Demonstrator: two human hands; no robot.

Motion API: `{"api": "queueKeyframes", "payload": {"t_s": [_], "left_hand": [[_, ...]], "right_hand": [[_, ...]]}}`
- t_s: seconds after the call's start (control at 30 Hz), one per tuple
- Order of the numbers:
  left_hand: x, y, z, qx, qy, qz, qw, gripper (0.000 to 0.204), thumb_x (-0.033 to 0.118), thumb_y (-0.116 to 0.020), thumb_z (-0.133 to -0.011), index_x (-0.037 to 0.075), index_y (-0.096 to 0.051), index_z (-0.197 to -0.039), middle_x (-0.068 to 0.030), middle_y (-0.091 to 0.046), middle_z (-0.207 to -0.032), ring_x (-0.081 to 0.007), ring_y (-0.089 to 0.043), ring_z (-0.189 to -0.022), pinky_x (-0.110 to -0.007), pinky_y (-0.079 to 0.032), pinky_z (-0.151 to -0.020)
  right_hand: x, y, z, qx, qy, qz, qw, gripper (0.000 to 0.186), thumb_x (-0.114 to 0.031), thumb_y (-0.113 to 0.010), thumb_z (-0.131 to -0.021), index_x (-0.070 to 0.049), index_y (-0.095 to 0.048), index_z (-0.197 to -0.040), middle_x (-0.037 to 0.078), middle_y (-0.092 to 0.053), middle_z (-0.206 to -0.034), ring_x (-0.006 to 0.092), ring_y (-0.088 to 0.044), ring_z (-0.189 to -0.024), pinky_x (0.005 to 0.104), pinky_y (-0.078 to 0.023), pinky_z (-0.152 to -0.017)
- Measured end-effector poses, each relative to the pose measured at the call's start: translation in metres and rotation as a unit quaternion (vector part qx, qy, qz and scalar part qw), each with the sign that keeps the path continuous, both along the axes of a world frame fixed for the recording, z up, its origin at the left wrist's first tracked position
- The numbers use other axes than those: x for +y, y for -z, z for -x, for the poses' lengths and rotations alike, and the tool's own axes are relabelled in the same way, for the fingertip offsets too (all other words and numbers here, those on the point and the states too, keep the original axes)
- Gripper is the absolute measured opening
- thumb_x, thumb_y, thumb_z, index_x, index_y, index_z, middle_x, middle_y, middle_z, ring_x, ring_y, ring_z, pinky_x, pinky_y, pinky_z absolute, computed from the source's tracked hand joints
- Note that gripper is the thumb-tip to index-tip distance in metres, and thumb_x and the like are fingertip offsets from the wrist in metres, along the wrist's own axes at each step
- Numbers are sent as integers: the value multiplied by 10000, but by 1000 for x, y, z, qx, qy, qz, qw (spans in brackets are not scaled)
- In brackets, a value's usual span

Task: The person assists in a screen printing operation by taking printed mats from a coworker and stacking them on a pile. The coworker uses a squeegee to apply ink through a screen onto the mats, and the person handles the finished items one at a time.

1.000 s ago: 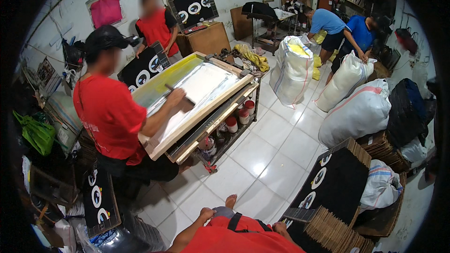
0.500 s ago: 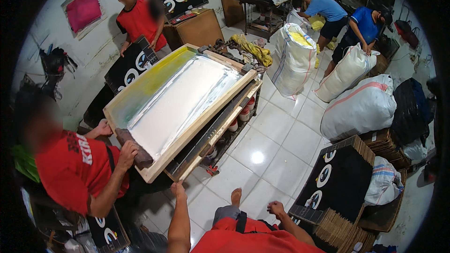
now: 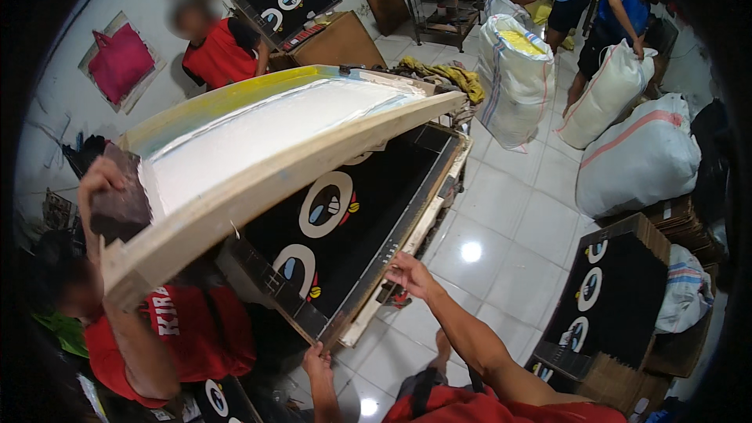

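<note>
Lifted since the earlier frame, the wooden screen frame (image 3: 282, 164) now tilts above the black printed board (image 3: 345, 219). Left hand (image 3: 317, 360) pinches the board's near corner; right hand (image 3: 409, 274), fingers spread, touches its right edge, nearer.

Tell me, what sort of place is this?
Most likely a small screen-printing workshop: a large wooden-framed printing screen is tilted up over a black printed panel, more printed panels are stacked, and big stuffed sacks stand nearby.

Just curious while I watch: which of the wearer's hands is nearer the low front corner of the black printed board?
Left. The left hand grips the black printed board right at that low corner; the right hand rests farther along its near edge.
</note>
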State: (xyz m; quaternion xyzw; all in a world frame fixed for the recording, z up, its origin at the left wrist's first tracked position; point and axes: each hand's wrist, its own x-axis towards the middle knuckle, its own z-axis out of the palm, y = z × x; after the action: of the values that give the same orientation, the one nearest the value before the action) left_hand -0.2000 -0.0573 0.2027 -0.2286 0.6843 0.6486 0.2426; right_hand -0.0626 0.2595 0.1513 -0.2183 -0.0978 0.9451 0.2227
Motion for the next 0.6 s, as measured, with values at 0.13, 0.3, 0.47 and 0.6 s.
{"api": "queueKeyframes", "payload": {"t_s": [0.13, 0.3, 0.47, 0.6], "left_hand": [[-2, -35, -21, 42, 47, -36, 997, 188, 56, -671, -760, 73, -520, -870, -27, -568, -722, -149, -530, -579, -241, -420, -530], [3, -51, -33, 64, 82, -61, 993, 153, 99, -650, -796, 64, -514, -859, -36, -575, -724, -123, -548, -604, -237, -432, -513], [-7, -77, -10, 141, 98, -24, 985, 156, 147, -597, -844, 29, -528, -920, -1, -561, -720, -88, -533, -605, -224, -422, -504], [6, -97, 34, 281, 24, 78, 956, 210, 124, -629, -819, 17, -516, -961, -18, -546, -789, -89, -500, -683, -206, -380, -569]], "right_hand": [[23, -4, 32, 128, 31, -6, 991, 186, -74, -589, -830, -33, -566, -1010, 82, -615, -969, 228, -601, -899, 413, -492, -832], [32, -8, 20, 105, 22, -27, 994, 206, 38, -585, -756, -15, -586, -955, 94, -626, -895, 230, -617, -814, 400, -499, -801], [10, -37, -62, 102, 67, -55, 991, 186, 59, -607, -713, -17, -593, -882, 84, -620, -803, 201, -614, -753, 376, -508, -741], [-18, -62, -119, 11, 106, -56, 993, 230, 58, -623, -684, -41, -600, -890, 60, -620, -790, 179, -610, -718, 350, -504, -714]]}}
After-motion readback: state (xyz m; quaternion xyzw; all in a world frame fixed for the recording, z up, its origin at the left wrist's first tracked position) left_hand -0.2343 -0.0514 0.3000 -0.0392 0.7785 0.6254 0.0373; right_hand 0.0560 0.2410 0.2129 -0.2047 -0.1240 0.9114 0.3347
